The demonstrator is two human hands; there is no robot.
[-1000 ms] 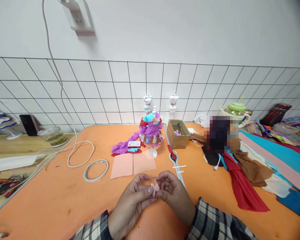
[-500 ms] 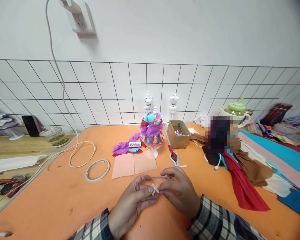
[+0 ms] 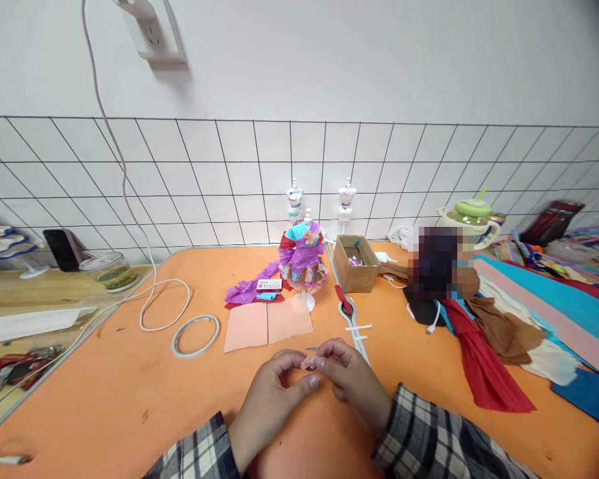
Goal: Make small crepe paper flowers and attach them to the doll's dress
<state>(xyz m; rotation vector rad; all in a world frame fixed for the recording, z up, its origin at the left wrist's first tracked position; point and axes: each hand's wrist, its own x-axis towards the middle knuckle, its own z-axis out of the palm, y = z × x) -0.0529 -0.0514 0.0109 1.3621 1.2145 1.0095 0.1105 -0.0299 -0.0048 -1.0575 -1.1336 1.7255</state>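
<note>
A small pink paper flower (image 3: 308, 363), its petals bunched up, sits between my fingertips above the orange table. The fingers of my left hand (image 3: 279, 386) hold it from the left, with the thumb lying lower. From the right side, my right hand (image 3: 352, 379) pinches it between thumb and fingers. Past the right fingers pokes the thin tip of a metal tool (image 3: 311, 348); the rest of that tool is hidden by the hand. Just beyond my hands lie two pink paper sheets (image 3: 246, 327).
A tape roll (image 3: 196, 336) lies to the left. Behind are a dressed mini mannequin (image 3: 303, 256), a cardboard box (image 3: 362, 274) and large scissors (image 3: 348, 307) with white strips across them. Red cloth-like paper (image 3: 484, 372) and other coloured sheets spread right. A white cable (image 3: 164, 283) loops at left.
Both hands have moved slightly away from me with the flower, whose spread petals are now bunched. The metal tool, with its loop handle visible before, is now mostly covered by my right hand.
</note>
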